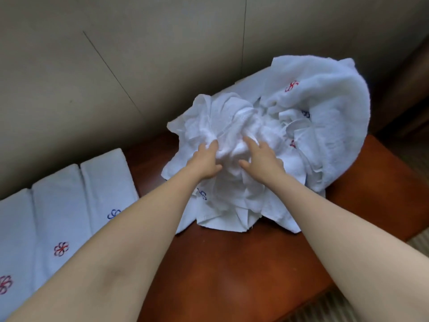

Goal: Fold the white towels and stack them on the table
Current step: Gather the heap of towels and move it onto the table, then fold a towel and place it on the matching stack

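Note:
A heap of crumpled white towels covers the far right part of the brown wooden table; some carry small red or blue embroidered marks. My left hand pinches a fold of the topmost loose towel near the heap's middle. My right hand rests on the same towel just to the right, fingers spread and pressing into the cloth. Three folded towels lie side by side at the left, flat, with their embroidered marks facing up.
A beige panelled wall runs right behind the table and the heap leans against it. The table's front and right edges drop off to a carpeted floor. A dark wooden piece stands at the far right.

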Demonstrator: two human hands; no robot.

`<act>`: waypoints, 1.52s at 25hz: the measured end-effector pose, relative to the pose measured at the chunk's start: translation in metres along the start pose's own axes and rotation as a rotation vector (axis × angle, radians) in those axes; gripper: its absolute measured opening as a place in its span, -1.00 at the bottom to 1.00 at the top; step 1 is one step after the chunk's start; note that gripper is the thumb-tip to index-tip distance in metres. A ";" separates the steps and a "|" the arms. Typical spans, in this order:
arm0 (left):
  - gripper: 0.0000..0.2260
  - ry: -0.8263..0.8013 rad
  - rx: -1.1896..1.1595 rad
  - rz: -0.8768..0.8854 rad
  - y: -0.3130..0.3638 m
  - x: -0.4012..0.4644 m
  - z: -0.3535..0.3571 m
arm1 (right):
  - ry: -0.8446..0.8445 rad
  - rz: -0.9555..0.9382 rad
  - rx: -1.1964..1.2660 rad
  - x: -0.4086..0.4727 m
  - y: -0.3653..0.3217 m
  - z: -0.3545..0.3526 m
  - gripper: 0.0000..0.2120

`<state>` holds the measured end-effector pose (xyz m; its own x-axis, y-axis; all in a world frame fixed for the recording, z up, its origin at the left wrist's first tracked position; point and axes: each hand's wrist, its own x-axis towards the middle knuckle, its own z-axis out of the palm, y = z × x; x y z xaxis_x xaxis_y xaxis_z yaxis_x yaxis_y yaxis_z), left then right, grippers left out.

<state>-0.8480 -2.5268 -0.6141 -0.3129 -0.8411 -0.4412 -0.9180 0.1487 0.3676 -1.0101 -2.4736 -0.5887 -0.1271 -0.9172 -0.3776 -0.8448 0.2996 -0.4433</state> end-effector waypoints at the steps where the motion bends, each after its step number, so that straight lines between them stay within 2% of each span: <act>1: -0.34 0.035 -0.030 0.002 0.000 -0.008 -0.004 | 0.055 -0.009 -0.014 -0.008 -0.003 -0.003 -0.41; 4: -0.35 0.086 -0.051 -0.011 -0.007 -0.044 -0.016 | 0.266 -0.080 0.002 -0.036 -0.017 -0.001 -0.54; 7: -0.38 0.025 -0.032 -0.036 -0.030 -0.084 -0.027 | 0.379 -0.125 0.036 -0.057 -0.041 0.010 -0.64; 11: -0.50 -0.087 0.000 -0.087 -0.072 -0.128 -0.034 | 0.249 -0.170 0.089 -0.090 -0.067 0.018 -0.75; 14: -0.53 -0.083 -0.008 -0.066 -0.086 -0.152 -0.036 | 0.198 -0.131 0.109 -0.111 -0.079 0.021 -0.74; 17: -0.53 -0.087 -0.037 -0.015 -0.094 -0.166 -0.025 | 0.069 -0.119 0.059 -0.119 -0.090 0.041 -0.73; 19: -0.49 -0.099 -0.066 -0.019 -0.100 -0.167 -0.011 | 0.036 -0.175 -0.072 -0.110 -0.094 0.064 -0.69; 22: -0.45 -0.065 -0.143 -0.030 -0.112 -0.150 0.028 | 0.086 -0.256 -0.236 -0.080 -0.090 0.107 -0.51; 24: -0.42 0.033 -0.269 -0.058 -0.117 -0.124 0.061 | 0.112 -0.256 -0.318 -0.049 -0.071 0.134 -0.51; 26: -0.37 0.131 -0.460 -0.087 -0.125 -0.101 0.098 | 0.219 -0.309 -0.345 -0.020 -0.051 0.157 -0.72; 28: -0.34 0.152 -0.736 -0.062 -0.140 -0.080 0.123 | 0.343 -0.464 -0.211 0.006 -0.051 0.177 -0.89; 31: -0.47 0.076 -1.183 0.103 -0.177 -0.058 0.135 | 0.307 -0.761 0.024 0.023 -0.096 0.216 -0.84; 33: -0.59 0.056 -1.220 0.183 -0.197 -0.048 0.142 | 0.411 -0.892 0.122 0.034 -0.125 0.235 -0.84; 35: -0.66 0.092 -1.215 0.177 -0.203 -0.039 0.147 | 0.607 -0.879 0.009 0.046 -0.125 0.234 -0.81; 38: -0.70 0.178 -1.218 0.159 -0.201 -0.036 0.147 | 0.776 -0.667 -0.418 0.057 -0.092 0.214 -0.69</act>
<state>-0.6882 -2.4496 -0.7927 -0.2750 -0.9310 -0.2402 -0.0192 -0.2445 0.9695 -0.8283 -2.4970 -0.7438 0.2514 -0.8212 0.5122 -0.9556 -0.2948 -0.0036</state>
